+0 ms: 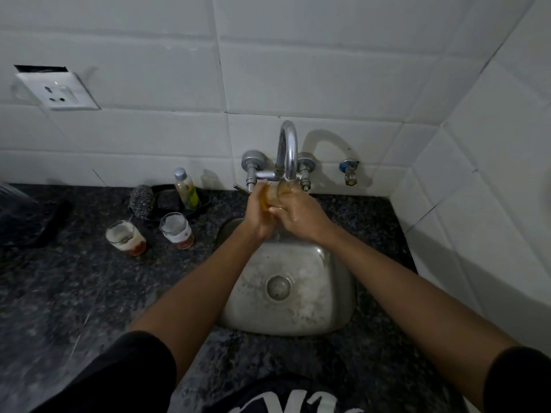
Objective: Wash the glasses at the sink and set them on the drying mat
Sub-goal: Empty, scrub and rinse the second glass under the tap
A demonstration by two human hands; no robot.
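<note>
Above the steel sink (298, 317), the right hand (301, 214) grips a wet, amber-tinted glass (281, 192) under the tap (287, 150). The left hand (258, 216) presses something yellow, mostly hidden, against it. Two dirty glasses (126, 238) stand further left on the counter (59, 293)

Dark grey-black speckled stone is showing across the counter (74, 287), w/ a dull silver sink (298, 317) & shiny chrome tap (287, 147) against white wall tiles (313, 70). Two glasses (125, 238) on the counter are showing whitish foam up top & amber-brown at the bottom, one w/ a white label; the bottle (186, 189) is showing yellow-green w/ a silver cap. Black sleeves (125, 377) are framing the bottom, a yellow sponge (264, 201) is peeking between the hands, & the socket (59, 90) is looking white.
</note>
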